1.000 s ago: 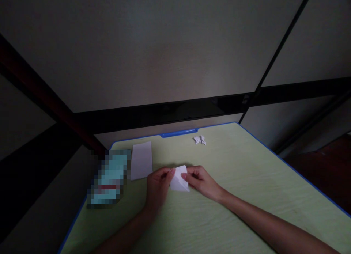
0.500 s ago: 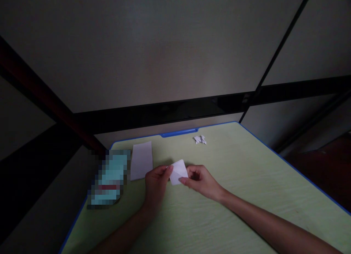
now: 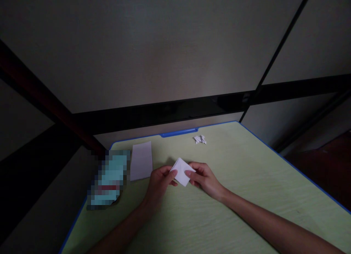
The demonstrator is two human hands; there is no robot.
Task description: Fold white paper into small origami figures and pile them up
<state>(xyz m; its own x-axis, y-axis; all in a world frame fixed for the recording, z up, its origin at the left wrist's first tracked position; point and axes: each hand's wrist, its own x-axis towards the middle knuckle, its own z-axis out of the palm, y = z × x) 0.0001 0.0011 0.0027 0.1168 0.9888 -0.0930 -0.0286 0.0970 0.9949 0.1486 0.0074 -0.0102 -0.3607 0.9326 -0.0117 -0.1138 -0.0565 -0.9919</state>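
Observation:
A small square of folded white paper (image 3: 181, 177) is held just above the table, turned so that its corners point up, down and sideways. My left hand (image 3: 161, 179) pinches its left corner, thumb on top and fingers behind. At the right corner, my right hand (image 3: 204, 178) grips the same paper with its thumb on the front face. Farther back on the table lies a small folded white paper piece (image 3: 200, 139), apart from both hands. A stack or sheet of white paper (image 3: 141, 160) rests flat to the left of my left hand.
The light green table (image 3: 246, 181) has a blue edge and a blue trough (image 3: 179, 132) at its far side. A blurred-out turquoise item (image 3: 111, 179) lies at the left edge. Behind the table stands a pale panelled wall (image 3: 164, 56) with a dark band.
The folded paper has been turned from a tilted position to a diamond and shifted slightly right. My left hand moved a little right with it; my right thumb moved up onto the right corner.

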